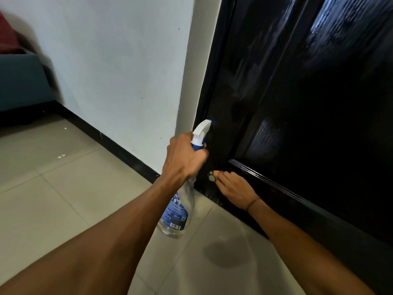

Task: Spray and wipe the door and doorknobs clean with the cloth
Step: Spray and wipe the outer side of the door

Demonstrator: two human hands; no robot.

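Pale floor tiles point(63, 199) meet a glossy black door point(297, 103). Left hand point(184, 158) grips the spray bottle point(180, 201), nozzle aimed at the door's lower edge. Right hand point(236, 191), nearer, presses an orange cloth point(217, 172) (mostly hidden) beside a small round fitting point(211, 178).

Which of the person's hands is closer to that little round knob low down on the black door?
The right hand. It reaches the round knob with an orange cloth at its fingertips. The left hand is above and a little left of it, holding the spray bottle.
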